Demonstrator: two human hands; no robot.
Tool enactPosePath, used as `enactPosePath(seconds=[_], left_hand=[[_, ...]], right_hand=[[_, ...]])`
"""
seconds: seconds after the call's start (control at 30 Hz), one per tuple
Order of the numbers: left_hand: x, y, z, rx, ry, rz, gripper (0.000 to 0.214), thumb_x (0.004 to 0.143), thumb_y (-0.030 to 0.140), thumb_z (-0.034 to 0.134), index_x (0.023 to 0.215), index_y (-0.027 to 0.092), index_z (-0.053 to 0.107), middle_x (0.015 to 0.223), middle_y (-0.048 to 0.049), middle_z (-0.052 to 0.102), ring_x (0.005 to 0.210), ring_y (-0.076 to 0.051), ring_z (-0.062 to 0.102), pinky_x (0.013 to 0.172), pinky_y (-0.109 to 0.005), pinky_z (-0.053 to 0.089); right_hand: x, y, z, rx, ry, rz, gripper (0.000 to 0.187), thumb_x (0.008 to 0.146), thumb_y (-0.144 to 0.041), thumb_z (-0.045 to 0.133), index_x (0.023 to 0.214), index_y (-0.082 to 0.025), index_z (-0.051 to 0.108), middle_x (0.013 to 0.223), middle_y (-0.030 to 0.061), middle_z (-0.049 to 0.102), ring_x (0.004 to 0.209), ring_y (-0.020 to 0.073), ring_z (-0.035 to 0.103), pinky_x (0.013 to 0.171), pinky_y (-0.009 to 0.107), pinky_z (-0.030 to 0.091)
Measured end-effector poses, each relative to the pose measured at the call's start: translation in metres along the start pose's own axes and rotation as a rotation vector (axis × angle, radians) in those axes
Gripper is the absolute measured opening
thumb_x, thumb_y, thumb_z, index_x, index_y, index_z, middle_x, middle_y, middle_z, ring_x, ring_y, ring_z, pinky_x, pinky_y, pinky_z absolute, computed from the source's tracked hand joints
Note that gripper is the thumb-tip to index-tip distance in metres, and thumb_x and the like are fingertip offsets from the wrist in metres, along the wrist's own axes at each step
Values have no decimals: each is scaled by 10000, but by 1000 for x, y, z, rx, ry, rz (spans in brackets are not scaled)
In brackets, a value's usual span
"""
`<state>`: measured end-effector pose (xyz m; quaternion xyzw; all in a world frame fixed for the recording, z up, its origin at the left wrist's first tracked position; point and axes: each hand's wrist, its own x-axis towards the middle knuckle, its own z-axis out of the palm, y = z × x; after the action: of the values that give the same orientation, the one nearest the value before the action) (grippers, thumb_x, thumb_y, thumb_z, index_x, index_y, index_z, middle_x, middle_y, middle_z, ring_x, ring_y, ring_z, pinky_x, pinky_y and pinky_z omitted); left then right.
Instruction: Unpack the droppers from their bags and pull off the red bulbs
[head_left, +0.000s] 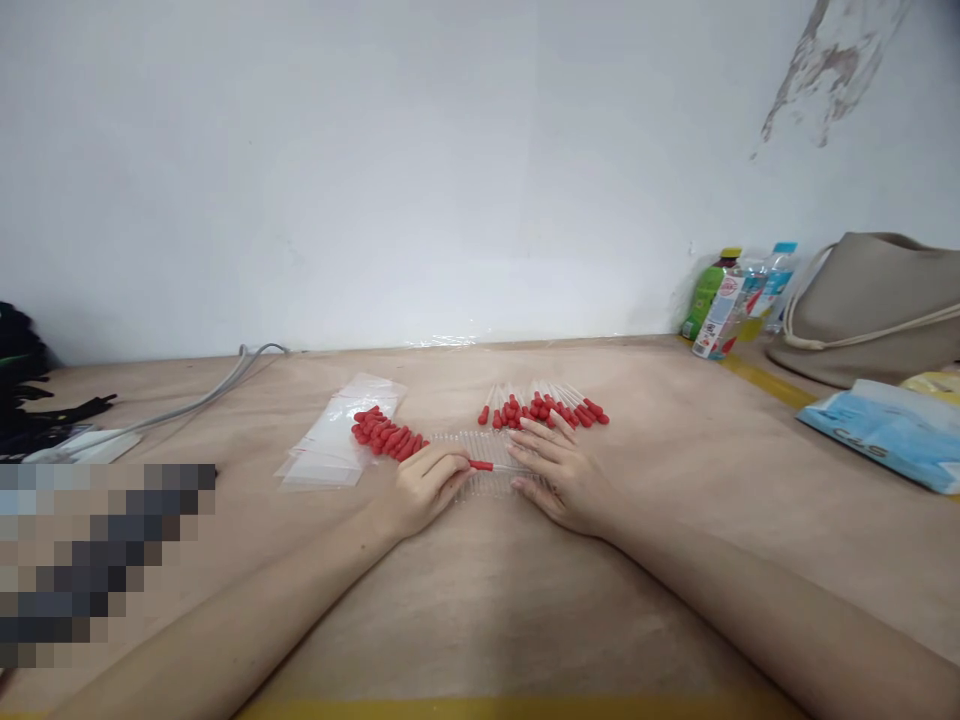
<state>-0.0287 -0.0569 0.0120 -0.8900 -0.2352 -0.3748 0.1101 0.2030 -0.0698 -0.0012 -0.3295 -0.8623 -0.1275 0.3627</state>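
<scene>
My left hand is closed in a pinch on a red rubber dropper bulb, whose open end points right. A thin clear dropper tube leads from that bulb toward my right hand. My right thumb and index finger are around this tube, and the other fingers stretch out over the row. Beneath both hands lies a row of clear dropper tubes, side by side. A pile of loose red bulbs touches the far left of the row. Behind my right hand lie several droppers with red bulbs fitted.
Clear plastic bags lie under and beside the bulb pile. A grey cable runs along the left. Drink bottles, a taupe drawstring bag and a blue-and-white packet stand or lie at the right. A wall closes off the back.
</scene>
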Motion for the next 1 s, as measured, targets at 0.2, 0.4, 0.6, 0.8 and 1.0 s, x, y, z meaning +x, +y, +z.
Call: enactPosePath(seconds=[0.2, 0.4, 0.6, 0.8, 1.0], left_hand=[[4, 7, -1, -29, -9, -40, 179, 807, 230, 550, 977, 174, 544, 899, -59, 635, 852, -156, 582, 756, -288, 472], [9, 11, 9, -8, -132, -49, 157, 828, 278, 531, 948, 192, 585, 900, -23, 667, 893, -169, 566, 785, -325, 414], [10, 11, 12, -22, -80, -30, 134, 830, 266, 527, 912, 188, 599, 853, -18, 675, 853, -160, 570, 774, -313, 408], [12, 14, 9, -20, -74, 8, 110, 825, 242, 526, 894, 192, 596, 866, -20, 668, 866, -156, 568, 807, -317, 413], [13, 18, 7, 14, -113, 26, 102, 832, 219, 505, 865, 170, 588, 858, -31, 660, 885, -154, 572, 911, -363, 364]], right_hand=[[2, -1, 1, 33, 30, -15, 195, 850, -260, 477, 936, -222, 648, 992, 27, 666, 1098, 211, 514, 1052, 531, 170], [3, -4, -1, 52, 28, -29, 192, 848, -256, 486, 945, -220, 648, 972, 15, 675, 1080, 198, 529, 1056, 505, 190], [1, 0, 10, 85, -26, -57, 304, 855, -307, 474, 1106, -163, 570, 1093, 62, 623, 1142, 208, 480, 1049, 482, 244], [1, -2, 12, 145, 13, -107, 211, 873, -213, 430, 972, -160, 608, 961, 67, 672, 1069, 167, 542, 1026, 409, 335], [4, -8, 4, 115, 81, -191, 153, 850, -139, 444, 862, -151, 597, 788, 40, 684, 953, 156, 609, 1033, 416, 326]])
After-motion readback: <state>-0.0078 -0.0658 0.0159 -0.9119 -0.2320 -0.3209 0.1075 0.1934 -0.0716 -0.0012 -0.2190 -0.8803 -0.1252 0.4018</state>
